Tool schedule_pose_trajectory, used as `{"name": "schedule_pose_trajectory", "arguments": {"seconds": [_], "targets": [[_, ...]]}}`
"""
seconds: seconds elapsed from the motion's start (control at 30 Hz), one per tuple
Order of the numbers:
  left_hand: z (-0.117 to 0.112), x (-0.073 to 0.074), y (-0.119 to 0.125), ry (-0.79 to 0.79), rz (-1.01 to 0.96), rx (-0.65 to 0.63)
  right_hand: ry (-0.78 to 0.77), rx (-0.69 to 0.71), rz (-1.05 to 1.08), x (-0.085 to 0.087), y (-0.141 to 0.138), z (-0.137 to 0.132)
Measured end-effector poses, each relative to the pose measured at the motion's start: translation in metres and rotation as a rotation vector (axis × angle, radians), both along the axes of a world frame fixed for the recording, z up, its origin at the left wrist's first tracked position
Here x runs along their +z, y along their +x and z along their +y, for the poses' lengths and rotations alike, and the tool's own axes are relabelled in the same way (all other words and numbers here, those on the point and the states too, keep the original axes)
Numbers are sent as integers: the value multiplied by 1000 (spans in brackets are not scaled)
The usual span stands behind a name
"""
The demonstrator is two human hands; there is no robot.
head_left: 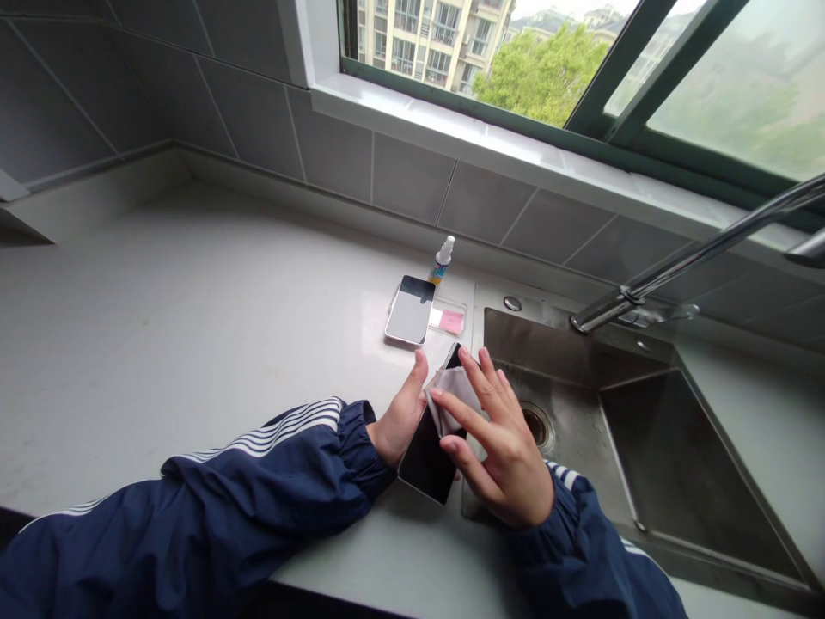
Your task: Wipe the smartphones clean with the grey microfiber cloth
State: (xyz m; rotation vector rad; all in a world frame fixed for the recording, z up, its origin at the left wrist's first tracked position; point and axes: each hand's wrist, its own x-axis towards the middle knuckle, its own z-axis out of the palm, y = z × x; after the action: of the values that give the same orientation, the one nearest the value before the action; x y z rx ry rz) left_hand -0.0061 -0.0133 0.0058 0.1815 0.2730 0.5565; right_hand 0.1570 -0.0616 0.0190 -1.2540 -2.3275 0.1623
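Observation:
A black smartphone (429,460) is held tilted above the counter's edge beside the sink. My left hand (400,419) grips it from the left and from beneath, its thumb raised and its other fingers mostly hidden. Against the phone's screen my right hand (506,447) presses a small light grey cloth (456,397), with the fingertips on the fabric. Beyond the hands, a second phone (411,311) with a shiny, reflective face rests on the counter. It lies partly over a clear phone case (462,309), where a pink slip (452,321) shows. A small spray bottle (442,260) stands right behind.
To the right is a steel sink (580,348) with a drain (536,425) and a chrome faucet (644,288) reaching over it. The pale counter (212,318) extends left to a grey tiled wall (412,179). A green-framed window (516,112) is above.

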Motion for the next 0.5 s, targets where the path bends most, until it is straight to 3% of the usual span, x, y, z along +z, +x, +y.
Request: {"name": "schedule_pose_trajectory", "arguments": {"seconds": [0.13,0.3,0.5], "targets": [[0,3,-3,15,17,-106,23,-129,-7,-1,5,3],[1,2,-4,11,-67,-112,63,-251,-45,-5,9,7],[4,-4,-4,13,-56,-102,63,-139,-59,-9,12,9]]}}
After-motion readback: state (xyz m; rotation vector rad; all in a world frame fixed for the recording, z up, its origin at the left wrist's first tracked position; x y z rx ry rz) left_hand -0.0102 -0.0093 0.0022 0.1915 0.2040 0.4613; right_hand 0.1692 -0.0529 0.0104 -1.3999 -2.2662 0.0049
